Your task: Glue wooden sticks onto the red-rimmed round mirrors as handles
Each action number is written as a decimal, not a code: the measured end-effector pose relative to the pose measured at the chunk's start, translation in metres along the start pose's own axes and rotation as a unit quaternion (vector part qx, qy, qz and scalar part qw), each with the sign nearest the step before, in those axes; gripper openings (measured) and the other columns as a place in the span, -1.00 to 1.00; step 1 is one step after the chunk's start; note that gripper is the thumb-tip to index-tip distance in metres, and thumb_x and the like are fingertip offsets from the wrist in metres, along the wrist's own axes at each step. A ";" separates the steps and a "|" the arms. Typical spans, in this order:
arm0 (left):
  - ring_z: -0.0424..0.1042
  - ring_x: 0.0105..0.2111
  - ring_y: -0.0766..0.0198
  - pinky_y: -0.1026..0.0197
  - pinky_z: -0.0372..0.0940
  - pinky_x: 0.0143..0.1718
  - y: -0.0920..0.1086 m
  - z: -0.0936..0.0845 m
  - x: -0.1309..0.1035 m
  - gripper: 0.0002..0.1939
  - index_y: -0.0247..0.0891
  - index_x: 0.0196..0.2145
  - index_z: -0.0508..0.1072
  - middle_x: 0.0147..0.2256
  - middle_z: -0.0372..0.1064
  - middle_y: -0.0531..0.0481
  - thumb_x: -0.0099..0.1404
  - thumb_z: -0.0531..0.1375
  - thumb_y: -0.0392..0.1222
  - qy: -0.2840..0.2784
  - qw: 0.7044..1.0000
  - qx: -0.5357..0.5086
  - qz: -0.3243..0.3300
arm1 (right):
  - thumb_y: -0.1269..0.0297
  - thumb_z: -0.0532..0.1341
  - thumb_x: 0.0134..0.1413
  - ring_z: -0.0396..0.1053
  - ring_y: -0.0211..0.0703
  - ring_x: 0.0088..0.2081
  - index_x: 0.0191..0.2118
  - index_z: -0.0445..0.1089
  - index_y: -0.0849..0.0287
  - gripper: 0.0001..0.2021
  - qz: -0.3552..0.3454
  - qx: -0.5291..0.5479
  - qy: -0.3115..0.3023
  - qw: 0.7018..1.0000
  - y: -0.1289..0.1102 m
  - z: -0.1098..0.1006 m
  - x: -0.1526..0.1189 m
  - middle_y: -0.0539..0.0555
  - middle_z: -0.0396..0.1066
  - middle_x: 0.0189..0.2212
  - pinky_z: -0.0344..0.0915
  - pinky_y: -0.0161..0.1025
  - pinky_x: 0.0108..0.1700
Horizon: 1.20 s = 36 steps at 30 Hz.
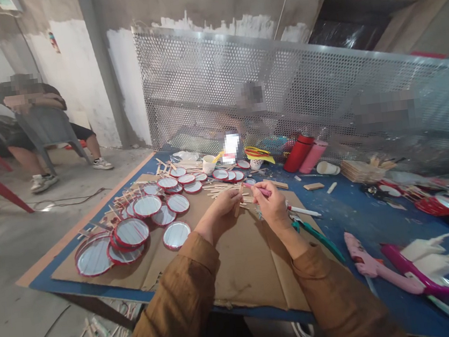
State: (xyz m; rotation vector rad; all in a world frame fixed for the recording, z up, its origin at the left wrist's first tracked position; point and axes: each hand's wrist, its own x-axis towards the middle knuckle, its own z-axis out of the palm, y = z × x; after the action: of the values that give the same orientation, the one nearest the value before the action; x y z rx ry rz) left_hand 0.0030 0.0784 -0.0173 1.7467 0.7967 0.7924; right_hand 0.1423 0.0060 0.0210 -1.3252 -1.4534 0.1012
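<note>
Nearest, a sheet of bare cardboard (248, 274) covers part of the table (346, 203), with a pink glue gun (382, 269) to its right. Above the sheet, the left hand (226, 203) pinches a wooden stick (237, 209); the fingers of the right hand (270, 198) pinch a pink pen-shaped tool (263, 190), its point near the stick's upper end. Contact cannot be told. For control, the stick is best gripped close to the worked end, the tool guided lightly. Farther off, loose sticks (214, 190) lie beside red-rimmed discs (177, 203); beyond stands a red bottle (299, 153).
</note>
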 end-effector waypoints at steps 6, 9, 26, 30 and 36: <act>0.22 -0.46 0.34 0.30 0.23 -0.32 0.001 -0.001 0.000 -0.78 -0.24 -0.55 0.27 -0.56 0.18 0.06 0.23 0.06 -0.17 -0.001 1.000 0.012 0.006 | -0.01 0.17 0.10 0.39 -0.21 -0.61 -0.36 0.34 0.15 -0.71 0.012 0.006 -0.005 1.000 0.000 -0.001 -0.001 -0.03 0.38 -0.64 0.29 -0.31 -0.50; 0.20 -0.47 0.34 0.29 0.22 -0.33 0.001 0.000 0.000 -0.78 -0.24 -0.55 0.27 -0.56 0.18 0.06 0.24 0.05 -0.19 0.007 1.000 0.010 0.004 | 0.00 0.17 0.10 0.40 -0.19 -0.60 -0.34 0.34 0.15 -0.71 0.010 0.009 -0.002 1.000 0.000 0.000 -0.001 -0.02 0.39 -0.65 0.29 -0.31 -0.49; 0.18 -0.46 0.35 0.30 0.20 -0.33 -0.006 -0.001 0.004 -0.78 -0.26 -0.51 0.29 -0.52 0.20 0.06 0.24 0.05 -0.14 0.005 0.999 0.023 0.039 | 0.02 0.17 0.10 0.39 -0.19 -0.61 -0.35 0.35 0.14 -0.73 0.001 -0.007 -0.014 1.000 -0.002 0.001 -0.002 -0.03 0.39 -0.65 0.31 -0.30 -0.47; 0.20 -0.46 0.35 0.30 0.19 -0.34 -0.008 0.000 0.005 -0.78 -0.26 -0.49 0.31 -0.50 0.22 0.05 0.26 0.04 -0.13 0.019 0.999 0.008 0.044 | 0.02 0.16 0.12 0.37 -0.20 -0.63 -0.36 0.35 0.14 -0.73 -0.005 -0.012 -0.025 1.000 -0.002 0.002 -0.003 -0.04 0.38 -0.67 0.30 -0.30 -0.48; 0.18 -0.47 0.36 0.30 0.15 -0.37 -0.009 0.000 0.007 -0.79 -0.26 -0.52 0.30 -0.51 0.22 0.07 0.24 0.04 -0.20 0.019 0.999 0.023 0.042 | 0.00 0.16 0.12 0.38 -0.20 -0.63 -0.36 0.35 0.15 -0.71 0.003 -0.036 0.001 0.999 -0.003 0.001 -0.003 -0.01 0.40 -0.65 0.27 -0.31 -0.50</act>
State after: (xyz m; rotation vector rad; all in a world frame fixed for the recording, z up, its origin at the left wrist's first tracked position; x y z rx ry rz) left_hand 0.0054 0.0861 -0.0245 1.8213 0.7758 0.8718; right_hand 0.1393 0.0031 0.0207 -1.3865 -1.4639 0.0522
